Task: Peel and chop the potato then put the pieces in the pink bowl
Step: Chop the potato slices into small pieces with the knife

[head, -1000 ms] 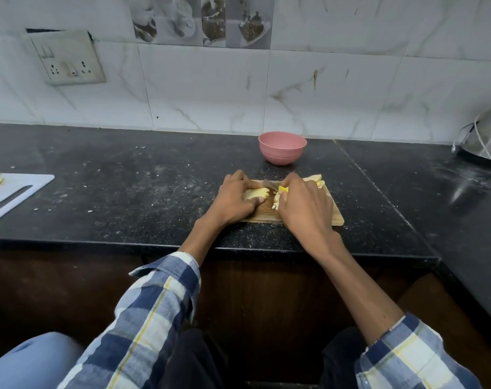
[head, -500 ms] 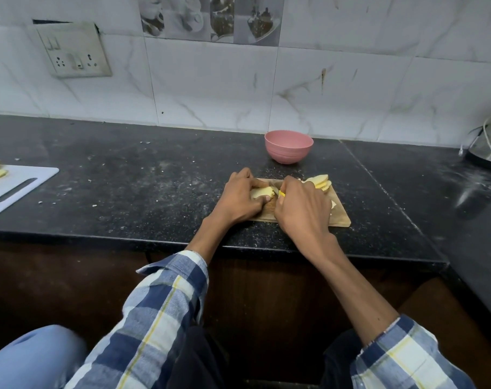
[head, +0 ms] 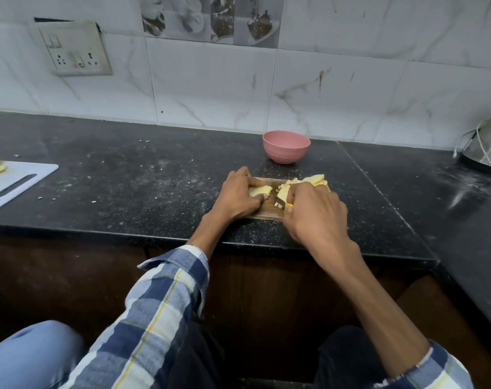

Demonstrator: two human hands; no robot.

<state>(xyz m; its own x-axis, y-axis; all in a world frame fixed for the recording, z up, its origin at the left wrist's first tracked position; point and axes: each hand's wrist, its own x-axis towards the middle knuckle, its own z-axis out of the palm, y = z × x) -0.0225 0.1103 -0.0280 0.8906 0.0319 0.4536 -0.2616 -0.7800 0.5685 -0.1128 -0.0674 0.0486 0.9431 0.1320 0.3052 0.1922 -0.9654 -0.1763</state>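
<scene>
While the potato lies peeled on the wooden board | left hand curls over it, wet, slippery, firm: hold its top | right hand grips the knife | pink bowl far behind on the worktop

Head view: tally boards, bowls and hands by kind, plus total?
Cutting boards: 2, the wooden board under the hands and the white board at far left.
Bowls: 1, the pink bowl.
Hands: 2, the left hand holding a potato piece, the right hand gripping a yellow-handled knife.
Total: 5.
</scene>
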